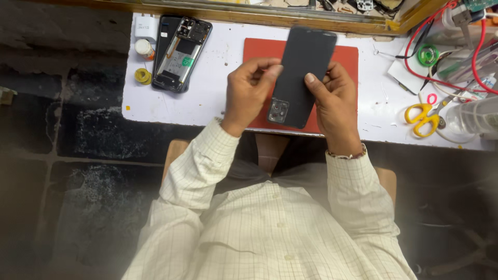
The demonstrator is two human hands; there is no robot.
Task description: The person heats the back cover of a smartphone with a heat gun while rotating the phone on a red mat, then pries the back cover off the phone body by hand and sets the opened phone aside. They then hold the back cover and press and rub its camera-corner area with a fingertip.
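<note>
Dark stone floor surrounds a white counter (207, 103) with a red mat (259, 49) at its middle; above that mat both hands hold a dark phone back cover (301, 72), camera cut-outs toward the near edge. The left hand (249, 93) pinches the cover's left edge between thumb and fingers, its grip narrow and closed on the cover; the right hand (334, 103) supports the right edge, thumb pressed flat on the panel, grip likewise closed on it.

Risk, as I judge it: the thin cover is held in the air by its edges alone; a slip could drop it onto the mat or past the near edge to the floor, and hard thumb pressure could flex or crack it.

At the far left corner lies an opened phone body (179, 52) with a small green label on its battery; beside it sit a white charger block (145, 26), a small white-capped bottle (143, 49) and a yellow roll (142, 76). Near the right edge lie yellow-handled scissors (423, 118), a green tape roll (427, 54) and red wires (446, 31).
</note>
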